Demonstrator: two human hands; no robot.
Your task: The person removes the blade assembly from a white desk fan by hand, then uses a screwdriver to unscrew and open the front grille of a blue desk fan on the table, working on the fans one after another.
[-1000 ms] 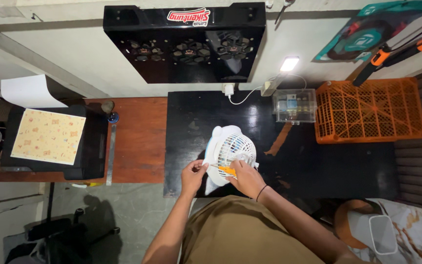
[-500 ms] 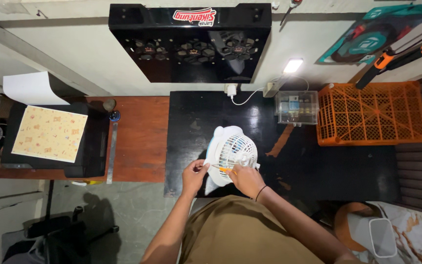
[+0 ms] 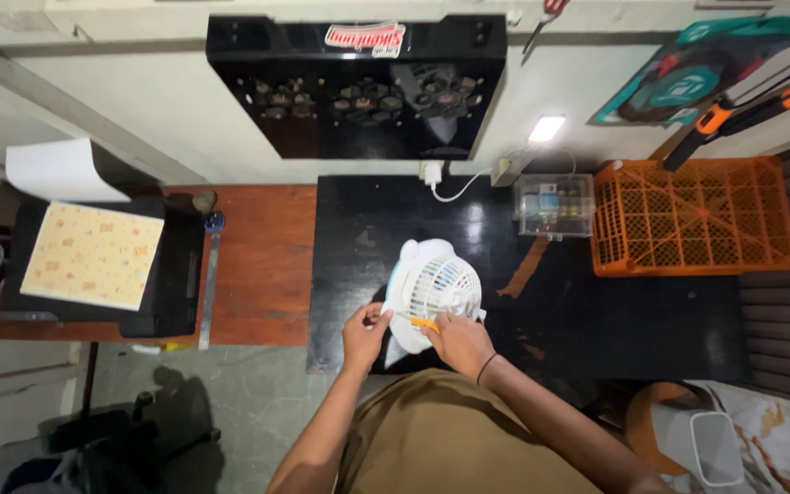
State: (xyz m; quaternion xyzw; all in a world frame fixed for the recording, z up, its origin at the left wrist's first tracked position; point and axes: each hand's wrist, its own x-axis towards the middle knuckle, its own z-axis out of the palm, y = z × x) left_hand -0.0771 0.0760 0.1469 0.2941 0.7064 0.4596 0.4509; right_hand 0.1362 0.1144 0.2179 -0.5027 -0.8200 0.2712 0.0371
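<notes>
White round plastic desk fan point(image 3: 433, 291) lies on the black tabletop point(image 3: 596, 320), grille facing up at my camera, its long axis tilting from near-left to far-right. My left hand point(image 3: 364, 334) reaches forward, fingers pinched on the fan's lower-left rim. My right hand point(image 3: 458, 341) curls closed around a small orange-handled tool point(image 3: 423, 323) pressed at the grille's near edge. Compared with half a second ago, both hands and the fan sit unchanged.

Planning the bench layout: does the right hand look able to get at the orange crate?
Probably yes: the black tabletop between the right hand and the orange crate looks bare, though the hand holds an orange tool.
</notes>
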